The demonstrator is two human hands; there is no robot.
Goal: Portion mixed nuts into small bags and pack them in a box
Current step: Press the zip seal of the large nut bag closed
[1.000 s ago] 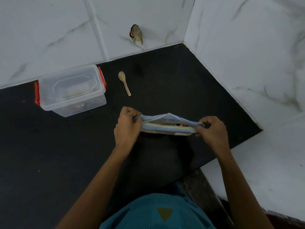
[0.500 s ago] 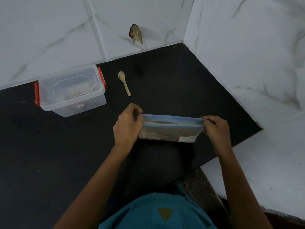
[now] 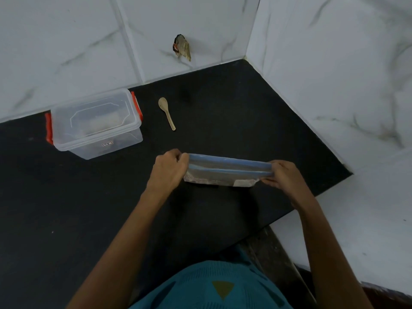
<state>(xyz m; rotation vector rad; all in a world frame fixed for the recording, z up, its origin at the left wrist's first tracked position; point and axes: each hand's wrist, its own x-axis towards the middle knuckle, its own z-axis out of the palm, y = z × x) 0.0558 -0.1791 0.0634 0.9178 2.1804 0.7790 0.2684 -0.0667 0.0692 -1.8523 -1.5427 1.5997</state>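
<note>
Looking down, we see white marble-patterned wall tiles point(image 3: 66, 41) meeting in a corner behind a black surface point(image 3: 66, 208). On the surface, at the back left and near the wall, stands a clear plastic box point(image 3: 95, 123) with its lid on and a red latch at each end; something pale shows dimly through the lid, but we cannot tell what. In front of us, to the right of the box and apart from it, a zip bag point(image 3: 225, 172) with a blue strip along its top edge is stretched sideways between our hands, with a pale speckled filling showing below the strip. We cannot tell whether its lower edge touches the surface. Our left hand point(image 3: 169, 170) grips the bag's left end, its curled fingers point(image 3: 178, 156) pinching the strip. Our right hand point(image 3: 285, 177) grips the right end, its fingers point(image 3: 278, 163) pinching the strip likewise. A small wooden spoon point(image 3: 166, 112) lies flat just right of the box, bowl toward the wall.
</note>
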